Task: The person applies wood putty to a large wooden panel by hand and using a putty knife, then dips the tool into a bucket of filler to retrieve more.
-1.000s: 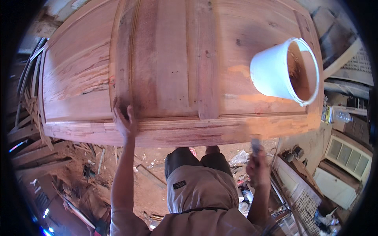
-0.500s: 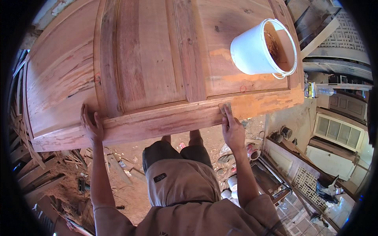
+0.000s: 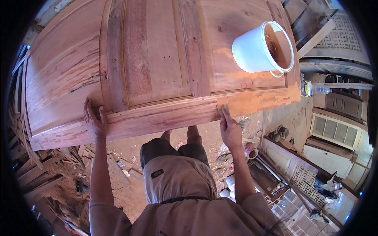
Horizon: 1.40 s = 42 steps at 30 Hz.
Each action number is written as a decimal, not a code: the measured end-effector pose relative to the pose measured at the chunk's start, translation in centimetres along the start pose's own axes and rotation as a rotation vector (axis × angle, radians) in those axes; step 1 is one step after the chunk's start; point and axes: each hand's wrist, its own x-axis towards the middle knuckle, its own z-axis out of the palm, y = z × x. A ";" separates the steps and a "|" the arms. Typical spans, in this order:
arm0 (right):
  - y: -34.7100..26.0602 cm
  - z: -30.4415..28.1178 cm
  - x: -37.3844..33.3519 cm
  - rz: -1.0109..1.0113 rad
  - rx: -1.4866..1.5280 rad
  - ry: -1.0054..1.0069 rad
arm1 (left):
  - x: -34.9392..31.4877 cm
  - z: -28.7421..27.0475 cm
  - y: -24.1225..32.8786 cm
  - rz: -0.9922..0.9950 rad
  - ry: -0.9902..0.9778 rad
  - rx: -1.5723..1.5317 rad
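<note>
A large panelled wooden door [image 3: 157,118] lies in front of me, its near rail running across the view. My left hand [image 3: 95,120] rests on the left part of this rail, fingers spread and nothing in them. At the rail's right half, my right hand [image 3: 231,131] grips a small flat spreader [image 3: 223,110] with its index finger stretched along it. The spreader touches the wood at the edge of a smeared coat of orange filler [image 3: 256,103]. A white bucket [image 3: 252,49], with brown-orange material inside, stands on the right panel, its mouth facing right.
Wood offcuts [image 3: 39,173] and sawdust lie on the ground at left. To the right are a framed window [image 3: 336,130], patterned lattice boards [image 3: 309,183], a clear plastic bottle [image 3: 321,89] and leaning planks. Small containers [image 3: 230,183] stand on the floor near my right arm.
The spreader has tilted and shows more of its flat face, with orange filler beside it. My left hand stays on the rail. The whole view has shifted slightly.
</note>
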 end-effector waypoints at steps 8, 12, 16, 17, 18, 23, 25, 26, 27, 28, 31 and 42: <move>-2.2 1.4 0.4 -0.013 0.000 0.041 | 0.1 0.0 0.3 -0.028 -0.014 0.011; -3.4 -0.6 0.6 0.094 -0.008 -0.182 | -0.3 0.0 -0.4 -0.011 0.013 0.023; -3.2 3.3 -0.3 -0.013 0.035 0.062 | 0.2 0.0 0.4 0.004 0.016 0.028; -3.0 3.9 -0.6 -0.060 0.100 0.161 | 0.0 0.3 0.1 -0.002 0.018 0.006; -3.2 3.3 -0.9 -0.061 0.102 0.161 | 0.0 0.2 0.2 0.005 0.020 -0.009; -4.7 1.5 -0.3 0.050 0.059 -0.043 | 0.2 -0.1 0.5 0.003 0.028 0.030; -4.3 4.1 -0.7 -0.001 0.057 0.051 | 0.2 -0.2 0.6 0.014 0.028 0.026; -3.9 4.9 -0.9 -0.059 0.049 0.155 | 0.3 -0.2 0.6 0.008 0.011 0.028; -4.4 4.4 -1.4 -0.037 0.048 0.115 | 0.1 -0.2 0.4 -0.006 -0.007 0.034; -4.6 3.9 -1.7 -0.038 0.046 0.110 | -0.1 -0.1 0.1 -0.010 -0.010 0.036; -5.4 2.3 -1.6 0.117 -0.021 -0.164 | -0.4 0.4 -0.7 0.004 0.036 0.035; -6.5 0.3 -1.2 -0.040 -0.040 -0.274 | -0.5 0.2 -0.7 0.028 0.036 0.067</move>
